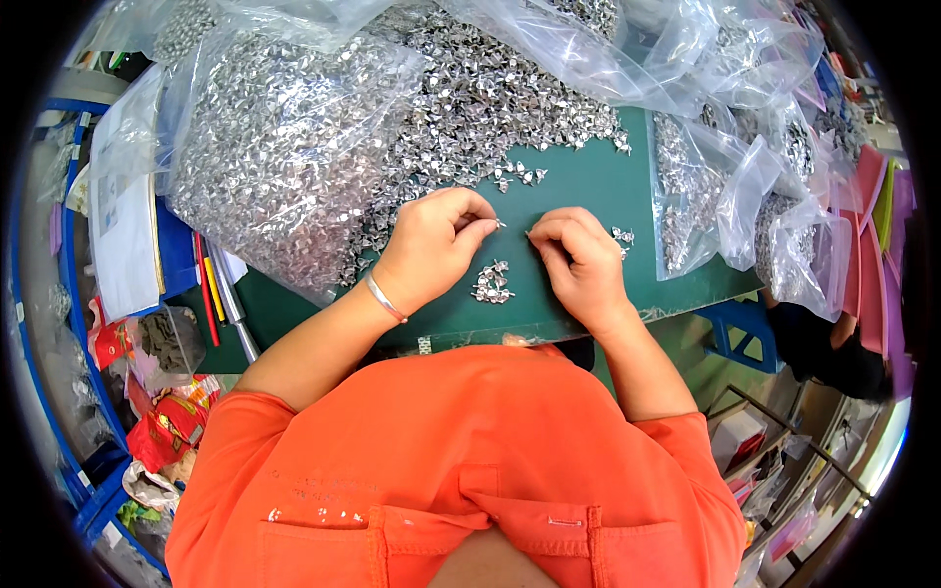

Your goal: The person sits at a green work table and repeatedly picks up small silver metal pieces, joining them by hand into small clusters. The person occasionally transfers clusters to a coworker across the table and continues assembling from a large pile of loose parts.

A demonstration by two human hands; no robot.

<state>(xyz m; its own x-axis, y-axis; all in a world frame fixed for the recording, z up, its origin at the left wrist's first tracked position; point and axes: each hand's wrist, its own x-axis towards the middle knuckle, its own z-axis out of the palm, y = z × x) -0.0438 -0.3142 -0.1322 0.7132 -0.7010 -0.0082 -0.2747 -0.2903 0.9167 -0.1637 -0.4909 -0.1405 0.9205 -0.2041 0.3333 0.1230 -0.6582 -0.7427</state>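
My left hand is closed in a pinch over the green tabletop, with a small silver metal piece showing at its fingertips. Across a short gap, my right hand is pinched too; a tiny bit of something shows at its fingertips, too small to name. Below and between the hands lies a small cluster of silver metal pieces. A few more pieces sit just right of my right hand. Beyond both hands spreads a big heap of the same shiny pieces.
A clear plastic bag full of pieces lies at the left, and more filled bags stand at the right. Pens and papers are at the table's left. A blue stool stands on the floor to the right.
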